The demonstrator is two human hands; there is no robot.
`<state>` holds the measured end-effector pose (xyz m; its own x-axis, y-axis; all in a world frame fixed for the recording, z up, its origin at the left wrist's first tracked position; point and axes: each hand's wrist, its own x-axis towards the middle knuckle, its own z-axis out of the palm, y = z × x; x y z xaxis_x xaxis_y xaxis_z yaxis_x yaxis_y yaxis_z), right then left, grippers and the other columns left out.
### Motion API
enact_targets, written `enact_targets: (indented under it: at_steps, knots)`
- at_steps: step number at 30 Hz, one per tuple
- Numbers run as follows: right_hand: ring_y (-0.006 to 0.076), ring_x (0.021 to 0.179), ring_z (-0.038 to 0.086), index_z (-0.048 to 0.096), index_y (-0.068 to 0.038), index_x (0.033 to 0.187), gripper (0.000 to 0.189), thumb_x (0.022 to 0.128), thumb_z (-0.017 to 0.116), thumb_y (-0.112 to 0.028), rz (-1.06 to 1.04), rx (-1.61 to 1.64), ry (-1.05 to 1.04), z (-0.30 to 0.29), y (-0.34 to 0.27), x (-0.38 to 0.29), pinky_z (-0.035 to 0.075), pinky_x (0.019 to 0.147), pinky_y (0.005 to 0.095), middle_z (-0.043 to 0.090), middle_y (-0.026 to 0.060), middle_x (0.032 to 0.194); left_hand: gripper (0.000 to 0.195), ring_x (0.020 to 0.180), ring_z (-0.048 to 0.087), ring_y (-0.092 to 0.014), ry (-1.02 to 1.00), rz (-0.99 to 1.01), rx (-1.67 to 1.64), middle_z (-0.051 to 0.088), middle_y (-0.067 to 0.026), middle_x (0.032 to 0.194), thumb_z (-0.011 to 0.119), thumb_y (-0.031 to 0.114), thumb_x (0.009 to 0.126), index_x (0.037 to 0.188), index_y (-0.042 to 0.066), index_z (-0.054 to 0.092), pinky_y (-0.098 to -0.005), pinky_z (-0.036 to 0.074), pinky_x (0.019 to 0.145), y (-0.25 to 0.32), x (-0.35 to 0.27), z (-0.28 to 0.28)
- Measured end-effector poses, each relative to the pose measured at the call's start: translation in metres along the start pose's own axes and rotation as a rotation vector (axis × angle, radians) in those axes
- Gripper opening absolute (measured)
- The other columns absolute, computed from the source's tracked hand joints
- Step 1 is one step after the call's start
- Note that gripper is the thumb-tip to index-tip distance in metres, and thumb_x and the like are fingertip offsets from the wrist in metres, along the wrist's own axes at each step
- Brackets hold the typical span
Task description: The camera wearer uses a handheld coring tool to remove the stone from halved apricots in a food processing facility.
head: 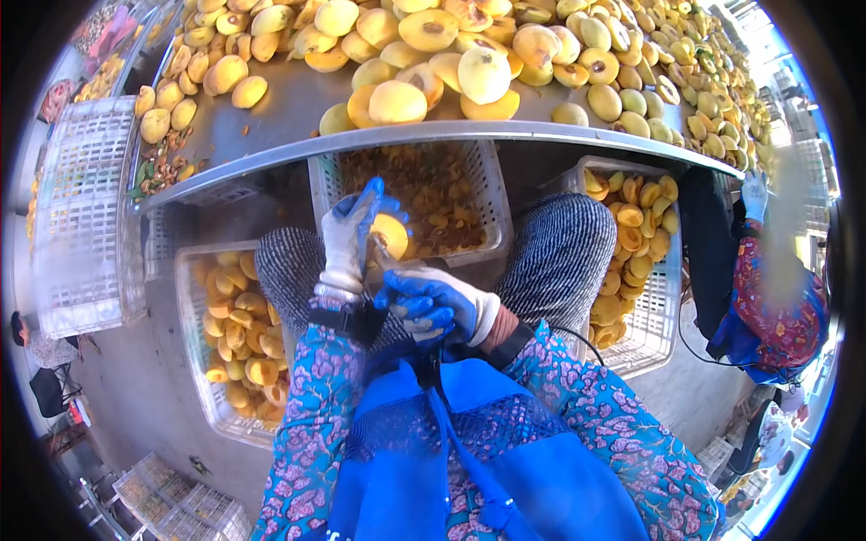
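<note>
My left hand (355, 230), in a white and blue coated glove, holds a yellow halved stone fruit (390, 235), likely peach or apricot, with its cut side turned towards my right hand. A small metal tool (384, 258) reaches from my right hand (436, 304), in a matching glove, to the fruit's edge; its exact kind cannot be told. Both hands are above my lap. Below and beyond them a white plastic crate (499, 203) holds brown pits and scraps. Many halved fruits (427, 30) are heaped on the metal table (291, 111) in front.
Crates of fruit halves stand beside my left knee (210, 399) and right knee (666, 324). The table's metal edge (406, 132) runs across in front. Stacked white crates (88, 216) stand at the left. A co-worker's gloved hand (754, 196) rests by the table at the right.
</note>
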<state>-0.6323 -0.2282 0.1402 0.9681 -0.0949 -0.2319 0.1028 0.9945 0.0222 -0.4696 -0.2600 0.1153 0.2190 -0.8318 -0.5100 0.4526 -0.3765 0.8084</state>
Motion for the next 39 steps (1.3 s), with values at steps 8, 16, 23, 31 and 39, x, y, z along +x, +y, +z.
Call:
enact_targets:
  at_steps: [8, 16, 23, 31, 39]
  knots:
    - [0.0015, 0.037, 0.030, 0.053, 0.002, 0.103, 0.034, 0.098, 0.046, -0.032, -0.058, -0.131, 0.138, 0.013, 0.000, -0.004, 0.024, 0.034, 0.0179, 0.036, -0.0069, 0.055, 0.043, 0.062, 0.065, -0.024, -0.165, -0.005, -0.155, 0.067, -0.0146, 0.076, 0.056, 0.038, 0.091, 0.085, -0.004, 0.064, -0.0316, 0.055, 0.058, 0.010, -0.015, 0.005]
    - [0.0042, 0.035, 0.034, 0.052, 0.003, 0.106, 0.032, 0.099, 0.042, -0.026, -0.007, 0.069, -0.025, -0.009, 0.010, 0.000, 0.029, 0.033, 0.0183, 0.038, -0.0031, 0.055, 0.047, 0.065, 0.066, -0.029, -0.190, 0.020, -0.067, 0.065, -0.0176, 0.078, 0.051, 0.040, 0.094, 0.089, -0.005, 0.061, -0.0372, 0.056, 0.060, 0.000, -0.015, 0.006]
    - [0.0050, 0.035, 0.035, 0.053, 0.005, 0.104, 0.032, 0.098, 0.044, -0.025, -0.261, -0.100, 0.060, 0.004, -0.019, -0.025, 0.028, 0.032, 0.0195, 0.038, -0.0035, 0.053, 0.036, 0.087, 0.063, -0.028, 0.146, 0.363, -0.562, 0.062, -0.0169, 0.104, 0.052, 0.033, 0.093, 0.111, 0.002, 0.055, -0.0417, 0.055, 0.077, 0.039, -0.006, -0.046]
    - [0.0185, 0.055, 0.059, 0.060, 0.000, 0.079, 0.029, 0.087, 0.057, -0.028, -0.283, -1.141, 0.860, -0.030, -0.057, -0.010, 0.045, 0.049, 0.0322, 0.059, 0.0067, 0.063, 0.035, 0.093, 0.063, -0.023, 1.053, 0.573, 1.243, 0.066, -0.0140, 0.102, 0.069, 0.019, 0.083, 0.108, -0.003, 0.061, -0.0358, 0.050, 0.081, 0.130, -0.067, -0.155]
    - [0.0189, 0.054, 0.059, 0.062, -0.001, 0.083, 0.031, 0.087, 0.055, -0.031, -0.293, -1.202, 0.907, -0.050, -0.032, -0.017, 0.046, 0.050, 0.0333, 0.061, 0.0078, 0.062, 0.068, 0.096, 0.057, -0.037, 0.265, 0.902, 1.585, 0.058, -0.0216, 0.103, 0.076, 0.051, 0.067, 0.113, 0.004, 0.060, -0.0439, 0.045, 0.084, 0.103, 0.013, 0.071]
